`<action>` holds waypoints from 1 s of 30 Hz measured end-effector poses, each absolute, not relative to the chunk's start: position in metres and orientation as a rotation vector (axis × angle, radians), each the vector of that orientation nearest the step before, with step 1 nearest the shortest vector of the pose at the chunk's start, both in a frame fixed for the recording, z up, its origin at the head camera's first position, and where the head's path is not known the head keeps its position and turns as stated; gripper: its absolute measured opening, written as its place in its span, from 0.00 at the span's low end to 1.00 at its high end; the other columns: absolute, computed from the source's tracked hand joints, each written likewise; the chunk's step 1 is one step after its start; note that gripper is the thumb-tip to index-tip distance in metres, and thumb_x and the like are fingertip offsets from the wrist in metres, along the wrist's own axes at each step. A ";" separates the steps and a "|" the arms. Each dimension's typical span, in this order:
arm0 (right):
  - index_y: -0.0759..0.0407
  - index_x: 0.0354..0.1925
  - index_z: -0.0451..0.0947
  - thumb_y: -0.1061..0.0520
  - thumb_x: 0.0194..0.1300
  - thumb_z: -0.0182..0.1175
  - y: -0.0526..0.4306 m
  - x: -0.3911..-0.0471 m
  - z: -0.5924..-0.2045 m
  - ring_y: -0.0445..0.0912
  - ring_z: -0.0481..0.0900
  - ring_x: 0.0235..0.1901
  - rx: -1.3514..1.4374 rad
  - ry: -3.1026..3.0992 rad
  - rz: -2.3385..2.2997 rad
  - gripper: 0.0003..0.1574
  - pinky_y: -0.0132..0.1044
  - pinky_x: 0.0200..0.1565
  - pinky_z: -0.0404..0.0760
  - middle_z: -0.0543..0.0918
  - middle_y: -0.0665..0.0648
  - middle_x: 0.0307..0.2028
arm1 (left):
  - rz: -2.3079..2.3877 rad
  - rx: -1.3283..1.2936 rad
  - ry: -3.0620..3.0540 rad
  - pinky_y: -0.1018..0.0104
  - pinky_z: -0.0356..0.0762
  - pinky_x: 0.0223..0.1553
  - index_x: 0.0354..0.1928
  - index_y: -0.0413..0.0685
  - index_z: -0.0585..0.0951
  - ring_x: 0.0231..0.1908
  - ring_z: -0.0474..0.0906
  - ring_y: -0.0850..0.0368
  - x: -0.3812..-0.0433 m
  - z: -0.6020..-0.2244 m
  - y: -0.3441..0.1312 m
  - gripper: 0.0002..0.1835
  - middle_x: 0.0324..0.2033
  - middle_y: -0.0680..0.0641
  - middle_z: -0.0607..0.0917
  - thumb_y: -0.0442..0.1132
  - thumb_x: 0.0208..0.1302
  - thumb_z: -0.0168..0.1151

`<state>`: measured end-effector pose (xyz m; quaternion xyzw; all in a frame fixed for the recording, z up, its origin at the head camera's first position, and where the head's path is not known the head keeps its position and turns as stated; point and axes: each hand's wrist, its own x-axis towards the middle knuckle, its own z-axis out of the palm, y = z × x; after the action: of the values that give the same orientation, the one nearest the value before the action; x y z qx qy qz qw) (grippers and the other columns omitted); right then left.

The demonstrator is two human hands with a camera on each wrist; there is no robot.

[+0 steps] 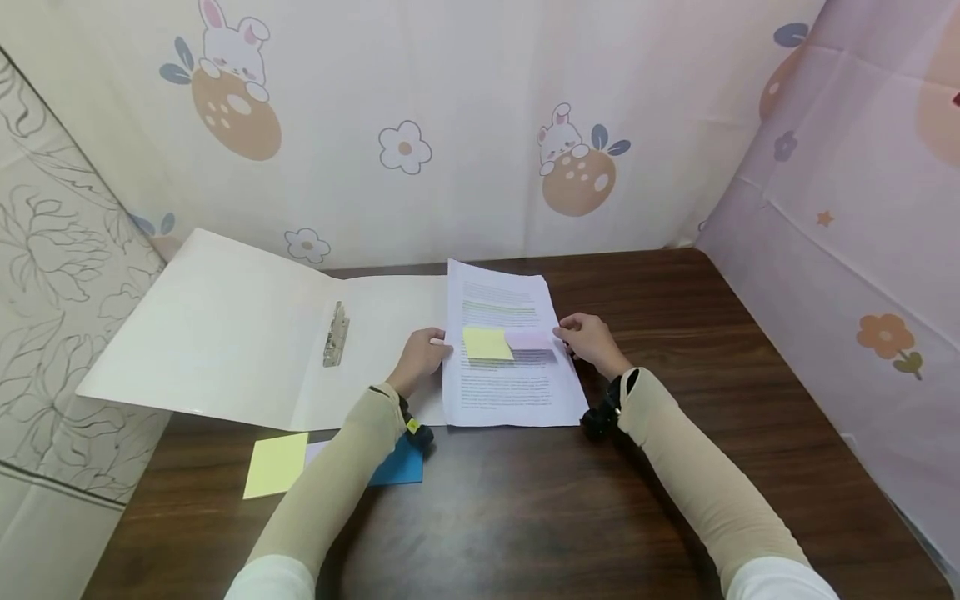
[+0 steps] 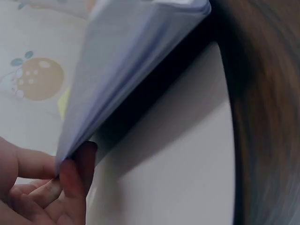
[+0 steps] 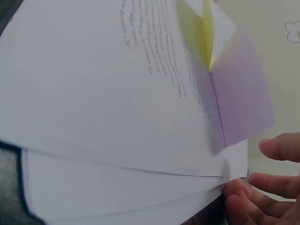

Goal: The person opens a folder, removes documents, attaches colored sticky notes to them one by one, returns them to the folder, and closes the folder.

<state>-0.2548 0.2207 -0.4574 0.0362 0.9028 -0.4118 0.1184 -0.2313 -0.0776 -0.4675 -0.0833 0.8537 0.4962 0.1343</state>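
A stack of printed papers [image 1: 517, 392] stands tilted over the right part of an open white binder [image 1: 386, 333]. My left hand [image 1: 422, 358] pinches the stack's left edge between thumb and fingers; in the left wrist view the sheets [image 2: 126, 61] fan slightly above the binder cover. My right hand [image 1: 592, 342] holds the right edge, its fingertips [image 3: 239, 197] curled at the sheets, with the thumb raised a little apart. A yellow sticky note [image 1: 487, 343] and a lilac sticky note [image 1: 528, 340] are on the top page, their free ends lifting. One printed line is highlighted green.
The binder's metal clip [image 1: 336, 335] lies near its spine, and the white cover [image 1: 210, 333] leans up at the left. A yellow note pad [image 1: 276, 465] and a blue one [image 1: 401, 465] lie in front, partly behind the left forearm. A patterned curtain [image 1: 465, 125] backs the wooden table [image 1: 510, 517].
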 end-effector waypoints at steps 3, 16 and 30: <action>0.65 0.61 0.71 0.48 0.71 0.55 0.221 -0.257 -0.459 0.51 0.78 0.38 0.111 2.641 -1.209 0.28 0.33 0.35 0.79 0.80 0.65 0.49 | 1.548 -0.261 2.397 0.66 0.73 0.42 0.58 0.41 0.75 0.43 0.80 0.53 -0.230 -0.467 -0.080 0.19 0.48 0.42 0.83 0.38 0.68 0.55; 0.66 0.63 0.70 0.47 0.67 0.60 0.226 -0.263 -0.465 0.45 0.75 0.32 0.215 2.443 -1.390 0.33 0.33 0.34 0.75 0.79 0.60 0.44 | 1.647 -0.355 2.233 0.67 0.75 0.42 0.59 0.42 0.75 0.43 0.80 0.53 -0.227 -0.468 -0.086 0.18 0.48 0.42 0.84 0.37 0.69 0.55; 0.69 0.65 0.67 0.58 0.69 0.58 0.235 -0.263 -0.468 0.39 0.83 0.33 0.194 2.073 -1.666 0.31 0.32 0.37 0.81 0.84 0.47 0.34 | 1.608 -0.270 2.289 0.65 0.77 0.44 0.64 0.45 0.71 0.44 0.82 0.52 -0.228 -0.467 -0.087 0.23 0.50 0.42 0.84 0.41 0.69 0.54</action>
<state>-0.2629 0.2348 -0.4682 0.0707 0.7555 -0.6074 0.2354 -0.2281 -0.0868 -0.4668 -0.0948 0.8033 0.5643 0.1649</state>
